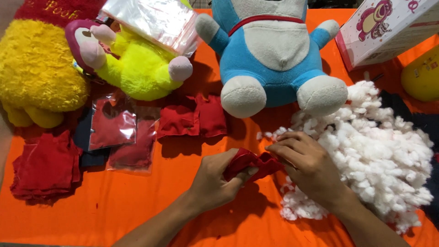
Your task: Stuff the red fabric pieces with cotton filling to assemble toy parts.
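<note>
My left hand (215,178) grips a small red fabric pouch (250,163) just above the orange table cover (114,206). My right hand (307,167) holds the pouch's other end, its fingers curled over the cloth at the edge of a big heap of white stuffing fibre (384,151). Two stuffed red pouches (194,116) lie side by side behind my hands.
A blue and white plush toy (274,50) sits at the back centre, a yellow-green plush (137,64) and a yellow furry plush (36,68) at the left. Red cloth pieces (45,167), clear bags holding red fabric (116,132) and a pink and white box (388,27) also lie around.
</note>
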